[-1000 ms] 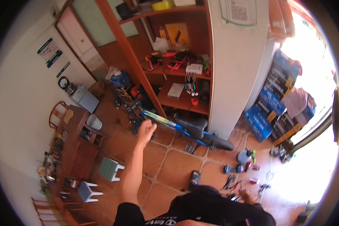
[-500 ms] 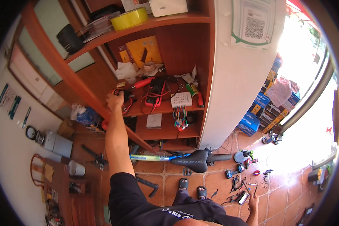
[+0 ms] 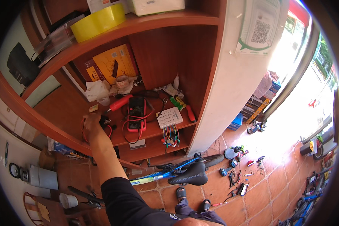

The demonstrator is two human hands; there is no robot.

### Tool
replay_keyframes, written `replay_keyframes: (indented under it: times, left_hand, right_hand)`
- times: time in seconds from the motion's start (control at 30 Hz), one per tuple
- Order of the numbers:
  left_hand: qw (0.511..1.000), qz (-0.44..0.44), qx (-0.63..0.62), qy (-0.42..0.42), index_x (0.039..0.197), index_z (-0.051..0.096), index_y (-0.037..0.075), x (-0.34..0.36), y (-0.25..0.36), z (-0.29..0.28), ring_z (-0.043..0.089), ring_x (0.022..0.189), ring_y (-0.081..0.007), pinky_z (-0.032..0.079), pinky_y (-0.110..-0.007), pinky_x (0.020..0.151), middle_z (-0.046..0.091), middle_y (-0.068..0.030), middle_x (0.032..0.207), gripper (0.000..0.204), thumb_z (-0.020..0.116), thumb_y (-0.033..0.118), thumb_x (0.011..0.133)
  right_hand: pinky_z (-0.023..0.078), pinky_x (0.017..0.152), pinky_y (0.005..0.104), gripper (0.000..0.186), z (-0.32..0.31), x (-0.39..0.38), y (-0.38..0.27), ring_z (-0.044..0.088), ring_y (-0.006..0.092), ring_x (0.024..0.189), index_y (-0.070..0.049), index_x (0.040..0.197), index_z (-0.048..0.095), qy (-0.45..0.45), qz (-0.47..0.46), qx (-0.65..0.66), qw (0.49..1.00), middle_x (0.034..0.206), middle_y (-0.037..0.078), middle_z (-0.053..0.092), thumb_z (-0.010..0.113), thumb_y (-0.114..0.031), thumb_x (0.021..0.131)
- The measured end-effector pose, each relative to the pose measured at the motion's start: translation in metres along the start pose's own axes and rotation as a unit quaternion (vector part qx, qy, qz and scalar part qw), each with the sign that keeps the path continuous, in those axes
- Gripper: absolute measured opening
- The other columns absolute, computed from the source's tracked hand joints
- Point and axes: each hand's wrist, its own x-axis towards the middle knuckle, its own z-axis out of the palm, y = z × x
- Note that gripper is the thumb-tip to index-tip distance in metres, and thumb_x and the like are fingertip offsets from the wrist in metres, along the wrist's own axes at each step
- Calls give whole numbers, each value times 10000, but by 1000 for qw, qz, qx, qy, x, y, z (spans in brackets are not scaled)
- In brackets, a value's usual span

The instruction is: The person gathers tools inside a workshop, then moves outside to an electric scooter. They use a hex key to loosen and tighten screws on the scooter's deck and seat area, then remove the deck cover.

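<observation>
My left hand [image 3: 92, 123] reaches into the cabinet at the left end of its middle shelf [image 3: 120, 138]. Its fingers are curled in, and what they grip is hidden behind them. Touching or just beside the hand are a black object [image 3: 103, 120] and a red cable [image 3: 110, 132]. To the right lies a black and red multimeter [image 3: 136, 109] with its leads looped over it. A red-handled tool [image 3: 120, 102] rests just behind. Farther right is a white box [image 3: 169, 118] with coloured wires [image 3: 170, 137] hanging over the shelf edge. My right hand is out of view.
A yellow tape roll [image 3: 98, 22] sits on the upper shelf. Below the cabinet stands a bicycle with a black saddle [image 3: 188, 175]. Loose tools, including a blue power tool [image 3: 226, 171], lie on the tiled floor. Stacked boxes [image 3: 254, 107] stand by the bright doorway.
My view has moved closer to the shelves. My left hand stays at the shelf's left end. My right hand, seen earlier at lower right with a thin tool, has left the view.
</observation>
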Motion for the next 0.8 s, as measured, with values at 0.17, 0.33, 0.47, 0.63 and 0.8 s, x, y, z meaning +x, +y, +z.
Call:
replay_keyframes:
  times: [0.17, 0.33, 0.47, 0.63, 0.8]
  left_hand:
    - [1000, -8, 9, -5, 1432, 318, 83, -22, -6, -9, 442, 1294, -418, 398, -494, 1048, 392, -239, 1444, 963, 715, 552, 691]
    - [996, -48, -63, 36, 1435, 233, 36, -46, -26, -5, 459, 1270, -427, 414, -499, 1033, 394, -249, 1431, 1077, 792, 500, 639]
    - [983, 6, -169, 76, 1405, 146, -56, -29, -57, 1, 567, 1158, -389, 455, -483, 990, 525, -275, 1291, 1187, 869, 402, 583]
    - [912, 157, -361, 112, 1278, 369, -65, -43, -80, -19, 632, 970, -218, 499, -372, 863, 641, -156, 1076, 878, 876, 220, 620]
    - [744, 317, -589, 11, 962, 659, 75, -170, -76, -87, 569, 816, -82, 468, -240, 767, 608, 43, 895, 321, 811, 4, 689]
  right_hand:
    - [382, 296, 299, 490, -15, -1, 38, 397, 152, 349, -132, 1287, 356, -10, -12, 31, 999, 478, 22, 371, 544, -421, 938]
    - [382, 287, 288, 650, -45, 7, 72, 375, 149, 339, -165, 1474, 304, -30, -33, 68, 997, 468, 18, 346, 535, -460, 944]
    - [237, 303, 282, 482, -70, 10, 76, 327, 111, 339, -111, 1284, 549, -75, 97, 89, 988, 475, -11, 314, 522, -462, 954]
    - [252, 299, 305, 409, -78, 35, 109, 336, 150, 330, -118, 1172, 546, -63, 75, 92, 991, 464, 4, 361, 537, -459, 946]
    - [365, 324, 304, 347, -70, 68, 204, 394, 124, 368, -77, 725, 487, 21, -34, 155, 987, 515, -25, 375, 561, -340, 939]
